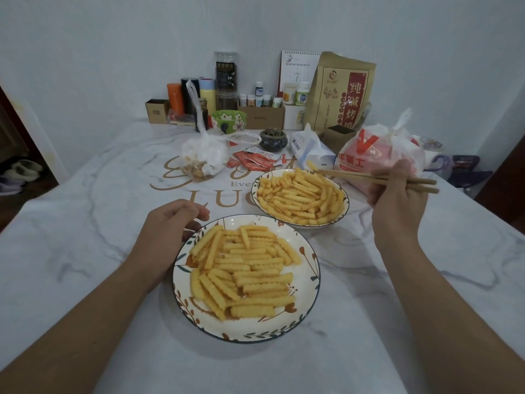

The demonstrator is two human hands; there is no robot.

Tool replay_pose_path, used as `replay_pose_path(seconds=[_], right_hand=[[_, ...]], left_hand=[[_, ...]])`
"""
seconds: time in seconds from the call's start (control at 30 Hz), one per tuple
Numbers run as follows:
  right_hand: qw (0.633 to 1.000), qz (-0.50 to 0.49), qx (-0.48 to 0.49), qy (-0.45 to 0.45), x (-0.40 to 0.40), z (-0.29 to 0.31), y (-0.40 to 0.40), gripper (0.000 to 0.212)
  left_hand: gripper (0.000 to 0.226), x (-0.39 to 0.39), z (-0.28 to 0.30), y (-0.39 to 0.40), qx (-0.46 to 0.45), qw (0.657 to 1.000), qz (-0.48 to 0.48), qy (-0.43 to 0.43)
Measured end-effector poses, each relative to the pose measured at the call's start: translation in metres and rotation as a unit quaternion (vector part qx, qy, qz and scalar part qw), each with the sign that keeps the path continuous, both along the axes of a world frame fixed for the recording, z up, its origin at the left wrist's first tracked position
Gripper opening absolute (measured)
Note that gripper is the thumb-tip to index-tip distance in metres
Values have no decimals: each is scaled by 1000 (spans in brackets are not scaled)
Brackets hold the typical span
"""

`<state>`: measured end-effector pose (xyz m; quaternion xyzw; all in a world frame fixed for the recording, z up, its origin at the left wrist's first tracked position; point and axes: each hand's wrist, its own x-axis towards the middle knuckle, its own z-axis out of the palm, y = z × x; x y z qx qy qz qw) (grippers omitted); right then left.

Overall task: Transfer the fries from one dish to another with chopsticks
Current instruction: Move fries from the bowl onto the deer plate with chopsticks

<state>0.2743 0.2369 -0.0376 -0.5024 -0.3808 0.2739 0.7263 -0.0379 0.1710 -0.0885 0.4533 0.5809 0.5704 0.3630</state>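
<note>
Two dishes of crinkle-cut fries stand on the marble-patterned table. The near plate (308, 282), white with a leaf pattern, holds a flat layer of fries (244, 268). The far bowl (342, 206) holds a heap of fries (301, 194). My right hand (397, 191) grips a pair of wooden chopsticks (352, 176) to the right of the far bowl. Their tips pinch a single fry (311, 165) above the bowl's back rim. My left hand (167, 226) rests at the near plate's upper left edge, fingers loosely curled, holding nothing.
Behind the bowl lie red sauce packets (255, 162), a tied plastic bag of food (203, 156), a small dark incense burner (273, 139) and a white takeaway bag (377, 155). Bottles, boxes and a brown paper bag (341, 92) line the back wall.
</note>
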Motion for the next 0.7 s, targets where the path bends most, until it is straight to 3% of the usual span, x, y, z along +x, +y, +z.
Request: replay_pose_path(seconds=[0.13,0.27,0.43,0.7], right_hand=[[995,54,28,76,-5,10,-10,51],[971,194,40,134,-15,18,-29,65],[941,337,22,15,-33,9,-42,60],[931,362,15,-56,-41,3,-48,54]], left_hand=[[32,1,1,0,-1,1000,2,-6],[34,1,3,-1,-2,1000,9,-22],[33,2,5,-1,-6,999,14,-48],[28,3,6,-1,-10,999,19,-39]])
